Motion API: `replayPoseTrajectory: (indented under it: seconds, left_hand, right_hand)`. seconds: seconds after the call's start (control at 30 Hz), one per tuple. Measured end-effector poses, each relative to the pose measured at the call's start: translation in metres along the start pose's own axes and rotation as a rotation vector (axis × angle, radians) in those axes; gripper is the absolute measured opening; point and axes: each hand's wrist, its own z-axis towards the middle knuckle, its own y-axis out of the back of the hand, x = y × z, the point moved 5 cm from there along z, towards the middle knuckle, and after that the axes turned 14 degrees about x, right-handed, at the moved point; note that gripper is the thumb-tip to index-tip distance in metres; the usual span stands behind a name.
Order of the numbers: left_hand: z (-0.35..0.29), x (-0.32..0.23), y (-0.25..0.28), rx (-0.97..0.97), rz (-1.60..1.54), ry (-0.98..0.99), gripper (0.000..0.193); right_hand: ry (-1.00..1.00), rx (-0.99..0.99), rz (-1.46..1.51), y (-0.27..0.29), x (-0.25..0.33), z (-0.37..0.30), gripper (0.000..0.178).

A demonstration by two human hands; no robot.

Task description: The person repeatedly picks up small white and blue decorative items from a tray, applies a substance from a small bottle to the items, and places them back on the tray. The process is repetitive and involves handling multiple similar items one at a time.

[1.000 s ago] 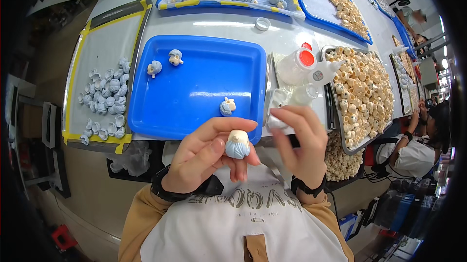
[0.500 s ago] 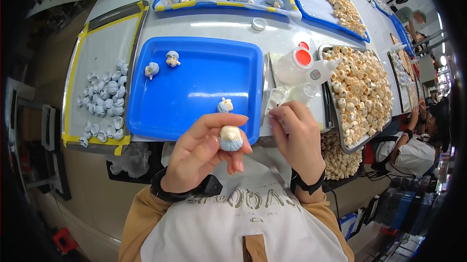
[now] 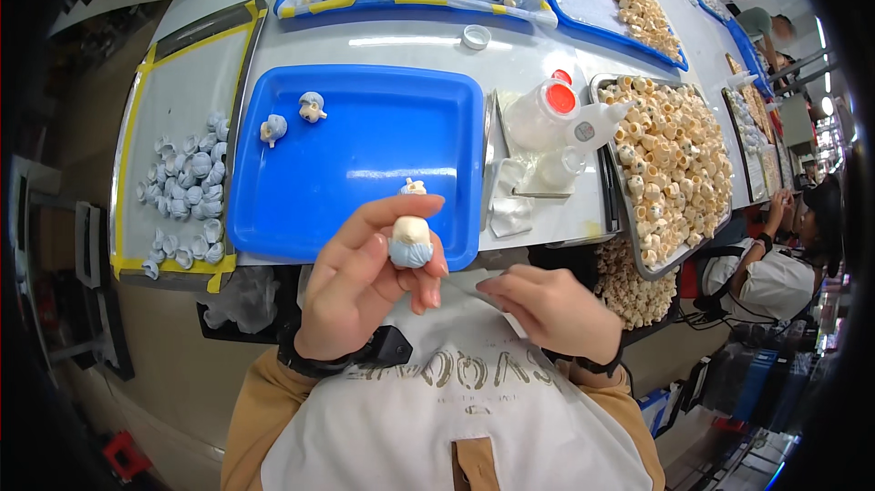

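My left hand [image 3: 344,299] holds a small doll head [image 3: 410,245] between thumb and fingers, its cream part up and its pale blue hair part below. My right hand [image 3: 565,309] is pinched shut at the right, in front of my apron. A thin, slender tool [image 3: 463,285] seems to stick out from its fingertips toward the doll head; its exact kind is too fine to make out. Behind my left fingers, another doll head [image 3: 413,186] sits in the blue tray [image 3: 365,76], partly hidden. Two more doll heads [image 3: 312,106] lie at the tray's far left.
Left of the tray, a taped board [image 3: 182,72] bears loose blue hair pieces [image 3: 187,186]. Squeeze bottles [image 3: 547,113] and a wrinkled white wipe [image 3: 510,216] stand right of it. A metal tray [image 3: 649,268] holds cream pieces; a co-worker [image 3: 779,263] sits far right.
My right hand has drawn back from beside the white wipe toward my body and the doll head, now with a thin tool showing. My left hand has shifted slightly left, still holding the doll head.
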Motion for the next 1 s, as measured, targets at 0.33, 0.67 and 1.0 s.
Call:
replayPoseTrajectory:
  seconds: [0.33,0.67,1.0]
  left_hand:
    - [0.002,-0.002,-0.009,0.046,0.099,0.053,0.046]
    - [0.0,0.0,-0.017,0.091,0.103,0.165,0.052]
    - [-0.005,0.001,-0.025,0.043,0.39,0.213,0.043]
  right_hand:
    - [-0.175,-0.18,-0.344,-0.052,-0.084,0.022,0.041]
    - [0.02,-0.005,-0.007,-0.005,-0.001,-0.014,0.015]
    - [0.448,-0.543,0.096,0.037,0.062,0.008,0.031]
